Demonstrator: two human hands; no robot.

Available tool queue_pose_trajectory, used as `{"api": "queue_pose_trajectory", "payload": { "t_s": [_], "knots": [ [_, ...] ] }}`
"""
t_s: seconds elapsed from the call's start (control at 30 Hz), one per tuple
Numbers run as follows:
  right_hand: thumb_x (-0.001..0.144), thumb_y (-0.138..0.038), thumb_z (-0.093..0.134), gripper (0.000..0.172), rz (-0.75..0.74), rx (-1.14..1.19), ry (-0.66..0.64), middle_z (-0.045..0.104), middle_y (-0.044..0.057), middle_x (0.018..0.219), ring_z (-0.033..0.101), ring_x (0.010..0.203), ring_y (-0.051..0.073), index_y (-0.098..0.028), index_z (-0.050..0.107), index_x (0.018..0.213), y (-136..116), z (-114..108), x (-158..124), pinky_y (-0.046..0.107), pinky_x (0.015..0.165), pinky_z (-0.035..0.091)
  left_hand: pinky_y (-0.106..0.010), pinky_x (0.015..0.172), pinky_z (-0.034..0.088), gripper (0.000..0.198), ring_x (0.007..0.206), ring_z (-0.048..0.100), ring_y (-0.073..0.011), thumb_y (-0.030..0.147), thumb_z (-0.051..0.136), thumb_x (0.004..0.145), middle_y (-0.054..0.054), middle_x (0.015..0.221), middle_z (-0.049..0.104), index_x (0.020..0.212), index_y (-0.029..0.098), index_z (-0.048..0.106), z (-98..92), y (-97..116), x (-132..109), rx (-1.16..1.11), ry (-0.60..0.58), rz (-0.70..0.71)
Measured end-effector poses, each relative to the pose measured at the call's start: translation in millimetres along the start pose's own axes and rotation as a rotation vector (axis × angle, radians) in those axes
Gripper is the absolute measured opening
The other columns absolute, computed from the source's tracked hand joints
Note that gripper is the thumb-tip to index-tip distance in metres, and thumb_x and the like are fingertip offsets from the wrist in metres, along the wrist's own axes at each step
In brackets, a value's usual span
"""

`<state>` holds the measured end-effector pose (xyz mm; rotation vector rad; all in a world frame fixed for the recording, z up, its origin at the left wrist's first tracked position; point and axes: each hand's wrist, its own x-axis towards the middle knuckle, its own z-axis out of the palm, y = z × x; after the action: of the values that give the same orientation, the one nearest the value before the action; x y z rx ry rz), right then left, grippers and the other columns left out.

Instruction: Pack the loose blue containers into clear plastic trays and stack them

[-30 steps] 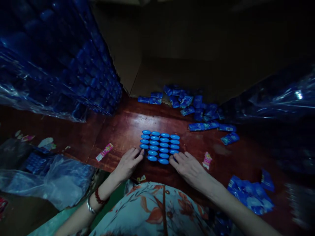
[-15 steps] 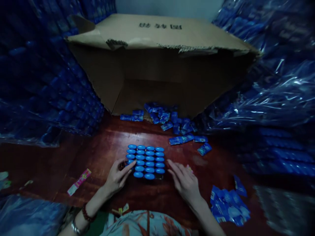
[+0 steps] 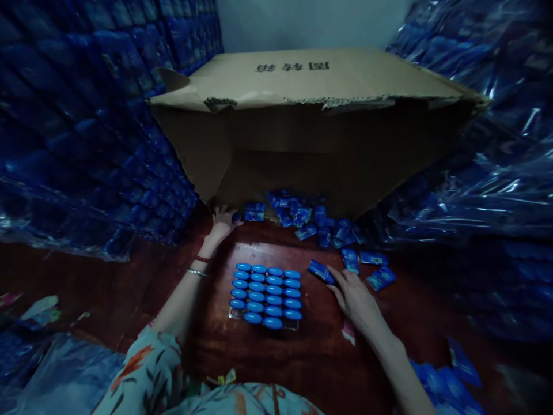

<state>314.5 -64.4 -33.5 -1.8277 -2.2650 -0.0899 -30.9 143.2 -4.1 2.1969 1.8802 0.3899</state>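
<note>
Near the front left edge of the carton, my left hand (image 3: 222, 221) has its fingers around a small blue packet (image 3: 237, 217), which is mostly hidden. My right hand (image 3: 355, 293) pinches the near end of another blue packet (image 3: 319, 270), which lies slanted on the table. Between the hands stands a block of small containers with shiny blue oval tops (image 3: 265, 294), in close rows. The front row is shorter, and clear plastic shows at the block's front corners. Neither hand touches it.
An open cardboard carton (image 3: 345, 75) lies on its side at the back, with loose blue packets (image 3: 302, 214) at its mouth. Plastic-wrapped blue stacks rise at left (image 3: 99, 127) and right (image 3: 484, 184). More blue packets (image 3: 447, 383) lie at lower right.
My left hand has left the block and reached forward to a packet by the carton. The right hand has moved forward and right onto a packet, which now lies turned. The view has shifted.
</note>
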Motion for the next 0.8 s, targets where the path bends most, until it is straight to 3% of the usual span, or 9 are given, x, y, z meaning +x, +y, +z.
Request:
{"api": "queue_pose_trajectory", "payload": {
  "t_s": [0.1, 0.2, 0.3, 0.43, 0.57, 0.7, 0.8],
  "knots": [
    [0.092, -0.028, 0.036, 0.037, 0.050, -0.010, 0.003, 0.058, 0.012, 0.095, 0.054, 0.085, 0.025, -0.020, 0.055, 0.122, -23.2, -2.2, -33.5, 0.036, 0.068, 0.048, -0.049, 0.095, 0.036, 0.031, 0.110, 0.046, -0.0286, 0.027, 0.059, 0.081, -0.013, 0.114, 0.058, 0.111, 0.019, 0.062, 4.1, -17.9, -27.0, -0.047, -0.021, 0.138],
    [0.091, -0.036, 0.039, 0.046, 0.127, -0.002, 0.004, 0.057, 0.014, 0.103, 0.054, 0.086, 0.026, -0.019, 0.044, 0.134, -47.9, -8.6, -52.0, 0.038, 0.067, 0.048, -0.046, 0.093, 0.038, 0.031, 0.102, 0.050, -0.0251, 0.025, 0.051, 0.085, -0.013, 0.108, 0.060, 0.112, 0.015, 0.060, 7.8, -27.1, -70.7, -0.109, 0.052, 0.194],
    [0.091, -0.036, 0.040, 0.050, 0.130, 0.032, 0.007, 0.055, 0.015, 0.114, 0.054, 0.094, 0.026, -0.021, 0.037, 0.139, -63.6, -10.0, -52.9, 0.039, 0.073, 0.048, -0.041, 0.086, 0.044, 0.029, 0.095, 0.054, -0.0239, 0.029, 0.045, 0.087, -0.012, 0.102, 0.061, 0.109, 0.014, 0.057, 7.0, -28.9, -121.1, -0.224, 0.141, 0.096],
    [0.092, -0.025, 0.038, 0.039, 0.029, 0.130, -0.007, 0.057, 0.012, 0.117, 0.056, 0.098, 0.023, -0.024, 0.049, 0.130, -64.0, -1.5, -42.7, 0.037, 0.077, 0.048, -0.032, 0.073, 0.049, 0.033, 0.080, 0.060, -0.0194, 0.040, 0.051, 0.085, -0.007, 0.092, 0.063, 0.108, 0.017, 0.052, -9.2, -26.1, -186.4, -0.392, 0.150, -0.143],
    [0.094, -0.023, 0.032, 0.035, 0.125, 0.421, 0.114, 0.060, 0.011, 0.107, 0.057, 0.098, 0.020, -0.018, 0.052, 0.122, -55.6, 4.2, -37.2, 0.037, 0.085, 0.048, -0.029, 0.072, 0.050, 0.024, 0.081, 0.060, -0.0179, 0.039, 0.053, 0.085, -0.005, 0.088, 0.062, 0.096, 0.018, 0.057, -31.4, -15.4, -241.0, -0.442, 0.150, -0.123],
    [0.094, -0.028, 0.029, 0.034, 0.364, 0.595, 0.157, 0.063, 0.008, 0.091, 0.061, 0.082, 0.018, -0.018, 0.056, 0.112, -57.4, 0.2, -39.7, 0.034, 0.078, 0.049, -0.032, 0.080, 0.051, 0.018, 0.090, 0.060, -0.0186, 0.030, 0.051, 0.087, -0.006, 0.096, 0.062, 0.099, 0.021, 0.062, -34.3, 5.0, -272.5, -0.481, 0.140, -0.029],
    [0.094, -0.038, 0.029, 0.038, 0.484, 0.605, 0.107, 0.064, 0.008, 0.095, 0.061, 0.085, 0.019, -0.019, 0.054, 0.115, -69.2, -6.8, -44.5, 0.037, 0.081, 0.048, -0.033, 0.082, 0.051, 0.025, 0.092, 0.062, -0.0188, 0.032, 0.051, 0.087, -0.006, 0.101, 0.064, 0.108, 0.021, 0.059, -23.6, 15.4, -274.9, -0.556, 0.110, -0.096]
  ]
}}
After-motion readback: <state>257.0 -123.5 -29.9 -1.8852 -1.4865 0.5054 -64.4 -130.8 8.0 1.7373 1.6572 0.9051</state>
